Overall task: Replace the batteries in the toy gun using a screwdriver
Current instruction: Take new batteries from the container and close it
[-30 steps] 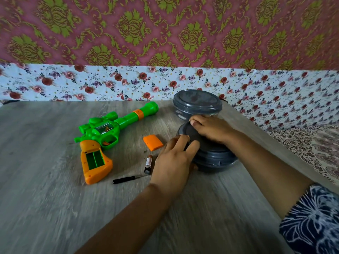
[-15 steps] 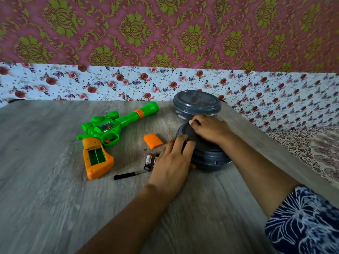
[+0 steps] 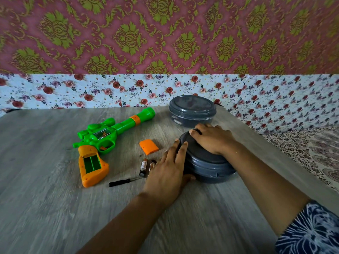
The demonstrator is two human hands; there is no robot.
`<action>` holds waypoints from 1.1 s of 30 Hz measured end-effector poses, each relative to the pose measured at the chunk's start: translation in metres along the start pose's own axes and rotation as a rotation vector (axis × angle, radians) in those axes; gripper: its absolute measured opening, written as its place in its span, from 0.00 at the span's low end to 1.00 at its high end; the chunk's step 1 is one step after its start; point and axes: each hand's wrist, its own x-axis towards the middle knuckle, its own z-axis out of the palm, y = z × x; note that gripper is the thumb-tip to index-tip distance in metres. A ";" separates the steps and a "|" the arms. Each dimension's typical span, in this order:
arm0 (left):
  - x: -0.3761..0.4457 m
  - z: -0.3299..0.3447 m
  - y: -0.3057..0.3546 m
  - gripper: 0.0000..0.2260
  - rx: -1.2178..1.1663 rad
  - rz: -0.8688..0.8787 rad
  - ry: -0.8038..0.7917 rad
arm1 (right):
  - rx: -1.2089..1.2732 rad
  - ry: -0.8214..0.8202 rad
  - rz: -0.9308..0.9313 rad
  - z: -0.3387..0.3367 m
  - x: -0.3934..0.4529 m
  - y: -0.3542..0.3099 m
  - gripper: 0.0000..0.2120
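A green and orange toy gun [image 3: 102, 140] lies on the wooden table [image 3: 45, 208] with its battery bay open and empty. Its orange battery cover [image 3: 148, 147] lies loose to the right. Two batteries [image 3: 146, 166] rest side by side below the cover. A small black screwdriver [image 3: 124, 181] lies in front of them. My left hand [image 3: 169, 171] grips the left side of the near grey round container [image 3: 209, 165]. My right hand [image 3: 213, 141] lies on that container's lid, fingers curled over its far edge.
A second grey round container [image 3: 191, 110] with its lid on stands behind the first, near the floral wall. The table's right edge runs diagonally past my right forearm; patterned fabric [image 3: 315, 153] lies beyond it.
The camera view shifted slightly. A second battery now shows beside the first as my left hand sits a little further right on the container. The gun, cover and screwdriver have not moved.
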 end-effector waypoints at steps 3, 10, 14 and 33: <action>-0.003 -0.001 0.002 0.37 -0.030 0.061 0.053 | 0.016 0.001 -0.011 0.000 0.002 0.006 0.24; 0.006 0.006 0.013 0.33 0.074 0.307 -0.002 | 0.027 0.020 0.086 -0.006 0.017 0.050 0.29; 0.018 0.010 0.026 0.34 0.063 0.242 -0.110 | 0.042 0.015 0.136 -0.009 0.029 0.068 0.31; 0.013 0.002 0.034 0.32 0.032 0.121 -0.093 | 0.451 0.375 -0.107 -0.047 0.006 0.017 0.13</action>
